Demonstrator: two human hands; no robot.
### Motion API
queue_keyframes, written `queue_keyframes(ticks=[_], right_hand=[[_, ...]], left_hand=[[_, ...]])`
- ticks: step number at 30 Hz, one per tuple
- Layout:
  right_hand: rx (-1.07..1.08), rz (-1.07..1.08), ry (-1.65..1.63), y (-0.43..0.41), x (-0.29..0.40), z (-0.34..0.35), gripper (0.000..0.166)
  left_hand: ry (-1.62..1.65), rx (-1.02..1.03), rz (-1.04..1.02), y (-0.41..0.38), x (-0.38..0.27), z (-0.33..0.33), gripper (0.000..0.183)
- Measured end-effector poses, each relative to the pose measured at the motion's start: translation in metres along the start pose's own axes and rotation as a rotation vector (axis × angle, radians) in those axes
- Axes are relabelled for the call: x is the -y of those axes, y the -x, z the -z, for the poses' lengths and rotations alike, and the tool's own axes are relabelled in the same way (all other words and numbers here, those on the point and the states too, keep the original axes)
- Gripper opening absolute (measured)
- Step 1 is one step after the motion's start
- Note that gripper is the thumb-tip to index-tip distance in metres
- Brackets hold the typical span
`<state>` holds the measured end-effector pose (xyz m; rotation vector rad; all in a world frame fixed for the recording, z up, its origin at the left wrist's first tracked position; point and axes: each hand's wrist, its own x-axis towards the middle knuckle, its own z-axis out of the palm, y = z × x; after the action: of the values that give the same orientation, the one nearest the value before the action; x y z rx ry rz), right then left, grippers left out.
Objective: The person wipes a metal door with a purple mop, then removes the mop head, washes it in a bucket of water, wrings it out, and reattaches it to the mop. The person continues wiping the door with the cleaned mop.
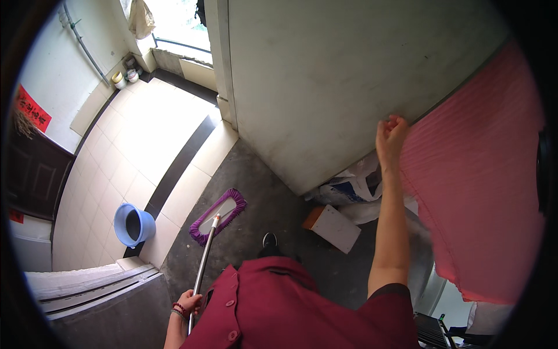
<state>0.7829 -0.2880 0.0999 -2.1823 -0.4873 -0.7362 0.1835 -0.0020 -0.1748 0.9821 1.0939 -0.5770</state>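
My left hand [190,302], with beaded bracelets on its wrist, is closed around the metal handle [205,261] of a flat mop. The mop head [218,217] has a purple fringed cover around a pale plate and rests on the dark floor ahead of me. My right arm reaches far forward. At its end my right hand [391,137] has curled fingers and is at the long edge of a grey-white door [331,87], beside a pink-red cloth [475,183]. Whether the fingers grip the door edge or only touch it, I cannot tell.
A blue bucket [147,224] with a dark inside stands on the pale tiled floor [102,174], left of the mop. A white box with an orange side [333,227] and plastic sacks [344,192] lie by the door. Metal door tracks [100,288] run at lower left.
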Motion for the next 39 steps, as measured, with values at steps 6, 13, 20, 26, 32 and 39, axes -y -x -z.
queue_keyframes(ticks=[6,13,20,26,32,39], right_hand=[[-0.025,0.059,-0.006,0.082,0.074,0.017,0.039],[-0.067,-0.041,-0.049,0.132,0.06,0.006,0.041],[-0.135,-0.025,0.046,0.205,-0.013,-0.025,0.036],[0.026,-0.14,0.093,0.307,-0.046,-0.048,0.03],[0.014,-0.171,0.12,0.372,-0.041,-0.089,0.028],[0.668,-0.612,-0.656,0.413,0.002,-0.172,0.029]], left_hand=[[-0.004,-0.012,-0.021,0.017,-0.004,-0.001,0.015],[-0.151,0.033,-0.095,-0.004,-0.006,0.031,0.015],[-0.235,0.062,-0.179,-0.04,0.009,0.064,0.017],[-0.12,0.168,-0.241,-0.057,0.031,0.082,0.017],[-0.004,0.23,-0.312,-0.05,0.027,0.091,0.015],[0.085,0.236,-0.493,0.021,0.021,0.077,0.04]])
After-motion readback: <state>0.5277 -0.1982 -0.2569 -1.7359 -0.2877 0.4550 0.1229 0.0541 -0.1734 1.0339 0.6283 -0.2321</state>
